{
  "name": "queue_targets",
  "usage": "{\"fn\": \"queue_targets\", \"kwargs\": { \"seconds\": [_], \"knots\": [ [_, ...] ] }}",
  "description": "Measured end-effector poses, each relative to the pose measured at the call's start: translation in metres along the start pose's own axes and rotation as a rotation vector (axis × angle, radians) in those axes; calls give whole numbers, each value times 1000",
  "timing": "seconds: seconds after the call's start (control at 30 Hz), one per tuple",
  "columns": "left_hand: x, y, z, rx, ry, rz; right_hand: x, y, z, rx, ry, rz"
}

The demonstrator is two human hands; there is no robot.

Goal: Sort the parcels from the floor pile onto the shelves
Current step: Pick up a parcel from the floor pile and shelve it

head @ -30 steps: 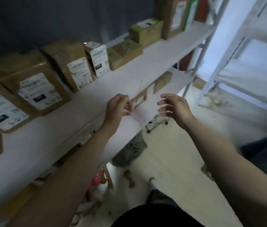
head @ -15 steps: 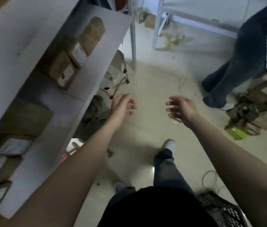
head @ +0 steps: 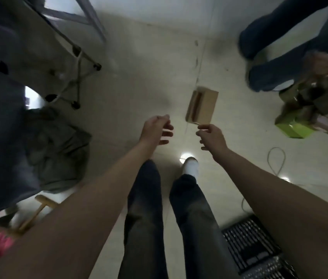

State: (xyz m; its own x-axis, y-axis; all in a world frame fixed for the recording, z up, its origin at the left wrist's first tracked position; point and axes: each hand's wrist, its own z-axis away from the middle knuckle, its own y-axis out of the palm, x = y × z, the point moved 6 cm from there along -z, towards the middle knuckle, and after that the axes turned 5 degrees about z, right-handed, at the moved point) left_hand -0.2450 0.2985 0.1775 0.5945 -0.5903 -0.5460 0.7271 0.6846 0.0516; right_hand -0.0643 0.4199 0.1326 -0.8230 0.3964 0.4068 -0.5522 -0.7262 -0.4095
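Observation:
A brown cardboard parcel (head: 202, 106) lies alone on the pale tiled floor just beyond my hands. My right hand (head: 211, 137) hovers right below its near edge, fingers loosely curled and apart, holding nothing. My left hand (head: 156, 128) is level with it to the left, fingers half curled, also empty. A pile of parcels (head: 310, 105) lies at the far right, with a bright green box (head: 293, 125) at its near side. The shelves are out of view.
Another person's legs in dark jeans (head: 276, 55) stand by the pile, a blurred hand (head: 324, 63) reaching into it. A folding chair (head: 74, 63) and crumpled grey-green cloth (head: 58, 148) are at left. A black crate (head: 253, 248) sits lower right, a cable (head: 276, 160) beside it.
My view has swung from the shelves down to the floor. Both empty hands stay out in front, and the brown parcel has come into view just beyond my right hand.

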Motion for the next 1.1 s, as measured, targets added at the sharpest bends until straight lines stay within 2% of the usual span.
{"fn": "queue_targets", "kwargs": {
  "seconds": [0.1,0.3,0.5,0.63,0.67,0.73,0.8,0.87,0.9,0.97,1.07,1.1],
  "knots": [
    [24,27,-110,132,-11,-173,-27,19,-96,-13,-5,142],
    [97,53,-294,65,-80,-150,-85,28,-280,-185,82,345],
    [163,79,-381,71,-173,-158,-119,38,-381,-331,156,359],
    [173,84,-401,6,-135,-173,-123,48,-394,-398,2,187],
    [168,83,-402,-30,-104,-174,-123,50,-390,-386,-42,58],
    [154,83,-395,-100,-72,-157,-122,55,-375,-243,-61,-299],
    [137,81,-381,-119,-102,-129,-117,66,-355,-15,8,-663],
    [122,80,-360,-26,-192,-67,-104,76,-330,238,112,-892],
    [115,79,-349,43,-229,-22,-97,78,-316,336,133,-941],
    [100,74,-324,180,-265,68,-80,74,-288,417,119,-947],
    [69,63,-285,320,-204,199,-44,62,-251,378,40,-743],
    [56,58,-274,311,-149,227,-30,56,-239,336,20,-622]
  ]
}}
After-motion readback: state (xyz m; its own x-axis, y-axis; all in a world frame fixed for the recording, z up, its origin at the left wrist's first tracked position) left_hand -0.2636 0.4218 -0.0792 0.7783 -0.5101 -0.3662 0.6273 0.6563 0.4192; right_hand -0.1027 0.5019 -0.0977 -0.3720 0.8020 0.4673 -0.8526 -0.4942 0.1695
